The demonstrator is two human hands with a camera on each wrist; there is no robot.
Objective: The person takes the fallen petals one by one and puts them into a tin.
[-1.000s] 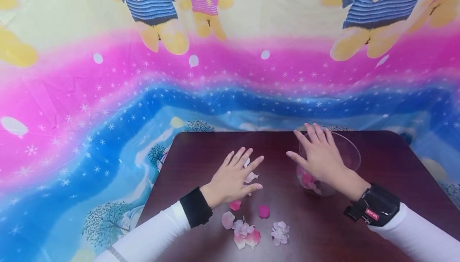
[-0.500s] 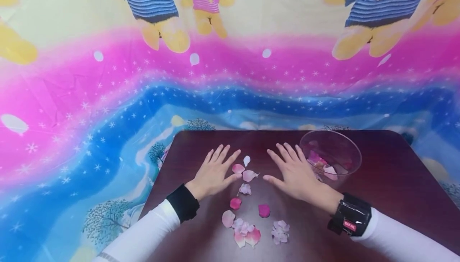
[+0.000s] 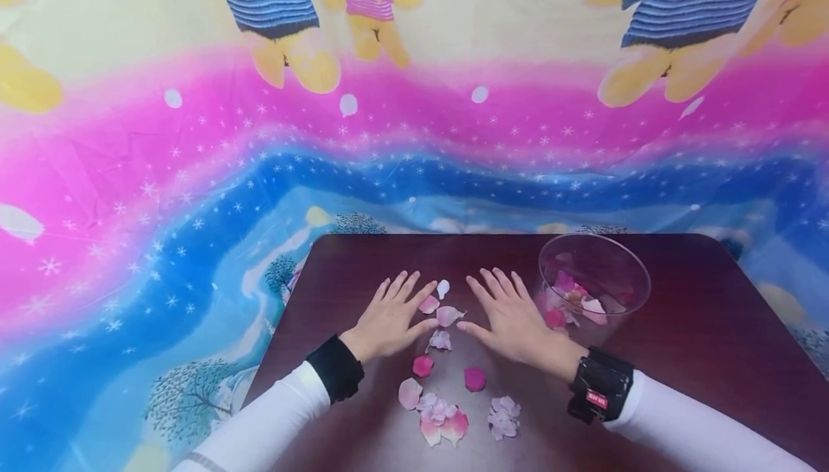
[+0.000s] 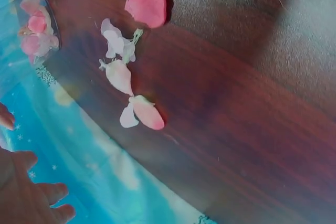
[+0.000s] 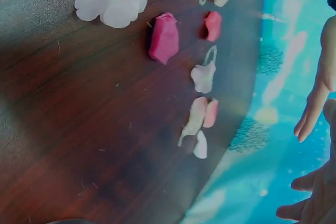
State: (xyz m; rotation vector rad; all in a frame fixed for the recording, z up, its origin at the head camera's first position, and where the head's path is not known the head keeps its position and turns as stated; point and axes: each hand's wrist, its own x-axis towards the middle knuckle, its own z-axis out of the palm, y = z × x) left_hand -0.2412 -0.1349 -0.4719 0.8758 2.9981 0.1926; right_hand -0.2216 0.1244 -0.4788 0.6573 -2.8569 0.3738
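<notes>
Petal gathering partway done, judging by the layout: clear glass bowl (image 3: pixel 594 285) at far right of dark wood table (image 3: pixel 699 328) already holding a small heap of pink and white petals (image 3: pixel 570 299), with plenty more loose on the tabletop. Left hand (image 3: pixel 388 317) flat on table w/ fingers spread and straight, gripping nothing. Right hand (image 3: pixel 512 317) likewise flat, fingers spread, holding nothing, just left of bowl. Between the two hands, a small cluster: pale pink petal (image 3: pixel 429 304) touching or just beside left fingertips, small white petal (image 3: pixel 443 288) a bit farther, whitish petal (image 3: pixel 448 316) in the middle, pale floret (image 3: pixel 441 341) just nearer. Nearer to the person, well apart from bowl: deep pink petal (image 3: pixel 423 365), magenta petal (image 3: pixel 475 379), light pink petal (image 3: pixel 409 393), pink-white blossom (image 3: pixel 443 418), pale lilac blossom (image 3: pixel 504 416). Left to do, apparently: about nine loose pieces not yet in bowl. Wrist views showing same petals on wood grain, nothing pinched in either hand. Around: black cuff (image 3: pixel 333 368) on left wrist, black strap w/ red tag (image 3: pixel 599 389) on right wrist, white sleeves, bright cartoon-bear cloth (image 3: pixel 414 98) in pink, blue and yellow behind and under table. No obstruction between loose petals and bowl; right hand itself lying across the short path from centre cluster to bowl.
</notes>
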